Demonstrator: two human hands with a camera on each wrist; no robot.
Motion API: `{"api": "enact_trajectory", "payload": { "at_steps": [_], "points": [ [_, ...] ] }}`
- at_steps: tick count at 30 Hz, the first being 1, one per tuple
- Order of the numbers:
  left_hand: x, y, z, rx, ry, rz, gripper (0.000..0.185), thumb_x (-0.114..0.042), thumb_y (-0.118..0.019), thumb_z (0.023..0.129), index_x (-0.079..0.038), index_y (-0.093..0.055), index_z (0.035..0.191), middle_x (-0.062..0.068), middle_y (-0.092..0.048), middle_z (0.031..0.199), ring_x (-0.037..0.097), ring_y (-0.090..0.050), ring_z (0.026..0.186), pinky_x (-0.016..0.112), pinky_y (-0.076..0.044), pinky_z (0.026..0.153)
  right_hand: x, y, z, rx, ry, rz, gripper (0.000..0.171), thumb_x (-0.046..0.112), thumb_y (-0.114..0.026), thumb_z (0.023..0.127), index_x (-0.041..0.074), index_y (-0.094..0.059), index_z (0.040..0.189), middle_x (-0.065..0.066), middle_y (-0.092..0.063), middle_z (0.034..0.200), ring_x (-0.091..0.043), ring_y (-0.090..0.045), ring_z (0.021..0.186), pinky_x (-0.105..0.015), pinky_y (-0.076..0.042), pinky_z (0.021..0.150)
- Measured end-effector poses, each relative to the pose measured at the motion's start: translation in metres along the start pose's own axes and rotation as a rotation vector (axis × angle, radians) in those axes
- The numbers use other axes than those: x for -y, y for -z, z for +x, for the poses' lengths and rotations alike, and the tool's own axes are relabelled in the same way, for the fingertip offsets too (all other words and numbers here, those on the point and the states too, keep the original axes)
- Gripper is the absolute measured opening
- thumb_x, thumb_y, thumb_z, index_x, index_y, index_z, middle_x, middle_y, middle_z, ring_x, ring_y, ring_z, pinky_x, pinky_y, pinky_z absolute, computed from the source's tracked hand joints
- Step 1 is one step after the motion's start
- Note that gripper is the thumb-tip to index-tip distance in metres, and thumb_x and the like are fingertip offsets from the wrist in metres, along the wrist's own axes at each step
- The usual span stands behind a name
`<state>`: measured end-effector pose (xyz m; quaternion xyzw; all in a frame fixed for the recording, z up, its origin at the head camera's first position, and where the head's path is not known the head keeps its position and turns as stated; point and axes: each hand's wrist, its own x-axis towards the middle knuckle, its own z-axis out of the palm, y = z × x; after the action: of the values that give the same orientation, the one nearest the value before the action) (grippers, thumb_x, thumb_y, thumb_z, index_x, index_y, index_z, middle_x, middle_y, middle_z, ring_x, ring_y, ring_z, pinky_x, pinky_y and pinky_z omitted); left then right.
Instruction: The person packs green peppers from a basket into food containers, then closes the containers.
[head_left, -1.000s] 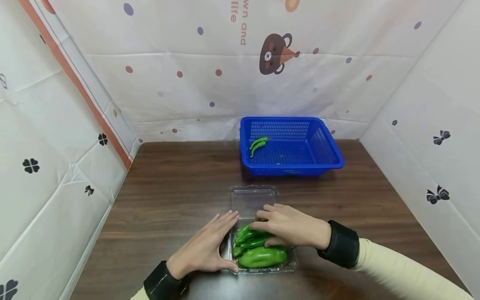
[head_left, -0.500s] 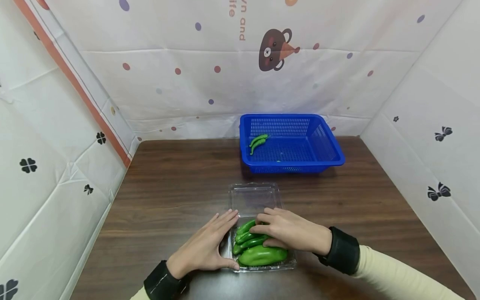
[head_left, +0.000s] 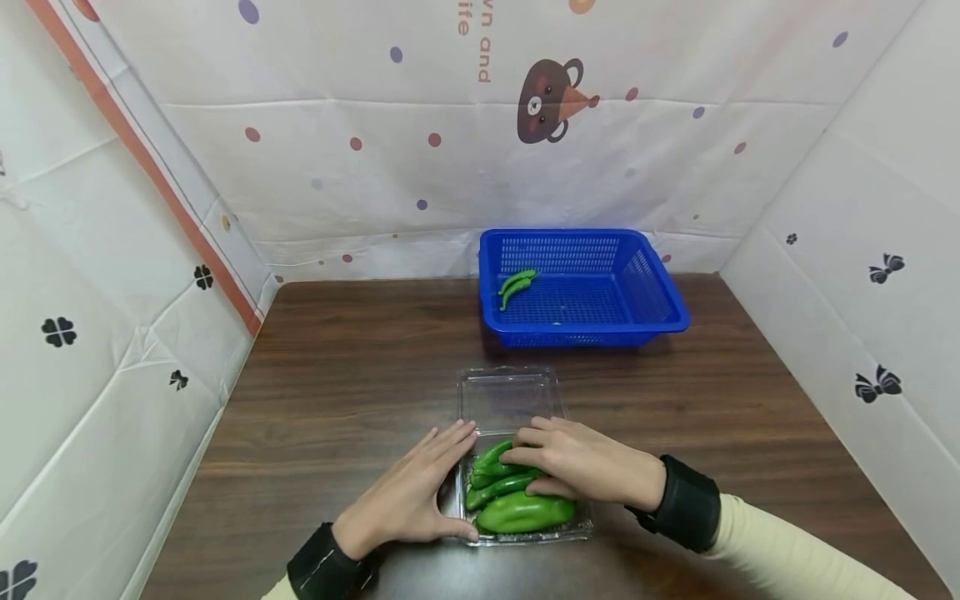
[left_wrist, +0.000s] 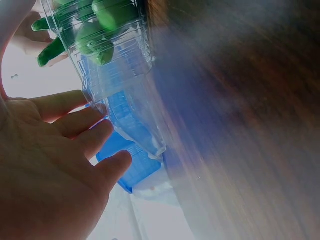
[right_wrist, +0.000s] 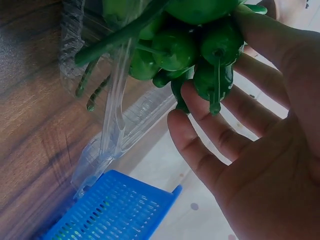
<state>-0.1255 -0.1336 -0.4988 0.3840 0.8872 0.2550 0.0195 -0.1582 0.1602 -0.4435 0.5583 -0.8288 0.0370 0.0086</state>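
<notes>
Nearest me, my left hand [head_left: 408, 500] lies flat and spread against the clear plastic clamshell tray [head_left: 525, 533] on the brown bench [head_left: 337, 392]. My right hand [head_left: 577, 462] curls over long green peppers [head_left: 498, 483], lying left-right, tips left. Beyond: blue mesh basket [head_left: 645, 287].

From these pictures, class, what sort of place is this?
Probably a staged tabletop booth, not a kitchen: printed sheets wall in a brown table bearing only a blue basket and a clear box of green peppers.
</notes>
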Motion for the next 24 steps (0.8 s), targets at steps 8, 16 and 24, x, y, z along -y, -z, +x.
{"api": "enact_trajectory", "payload": {
  "at_steps": [8, 16, 24],
  "points": [
    [-0.0006, -0.0005, -0.0010, -0.005, 0.002, -0.005, 0.123, -0.078, -0.073, 0.073, 0.001, -0.033, 0.159, 0.009, -0.024, 0.168, 0.028, -0.024, 0.154, 0.055, -0.022, 0.123, 0.0000, 0.0005, -0.0030, -0.017, 0.006, -0.026, 0.048, 0.043, -0.072, 0.096, 0.020, -0.065, 0.138, 0.004, -0.065, 0.116, -0.011, -0.053, 0.094, -0.027, -0.051, 0.075],
    [-0.0027, -0.0006, -0.0020, -0.014, 0.003, 0.001, 0.124, -0.076, -0.076, 0.071, 0.001, -0.033, 0.159, 0.010, -0.025, 0.168, 0.030, -0.025, 0.154, 0.055, -0.021, 0.123, -0.0001, 0.0009, -0.0065, -0.073, 0.007, -0.036, 0.049, 0.045, -0.072, 0.096, 0.019, -0.065, 0.137, 0.005, -0.064, 0.114, -0.011, -0.051, 0.091, -0.027, -0.050, 0.074],
    [-0.0052, 0.0007, -0.0037, -0.022, -0.003, 0.001, 0.123, -0.075, -0.076, 0.072, 0.001, -0.033, 0.159, 0.010, -0.025, 0.168, 0.031, -0.026, 0.154, 0.056, -0.022, 0.123, -0.0005, 0.0018, -0.0073, -0.073, 0.013, -0.037, 0.045, 0.043, -0.072, 0.096, 0.020, -0.067, 0.134, 0.004, -0.065, 0.116, -0.011, -0.052, 0.093, -0.027, -0.050, 0.074]
  ]
}}
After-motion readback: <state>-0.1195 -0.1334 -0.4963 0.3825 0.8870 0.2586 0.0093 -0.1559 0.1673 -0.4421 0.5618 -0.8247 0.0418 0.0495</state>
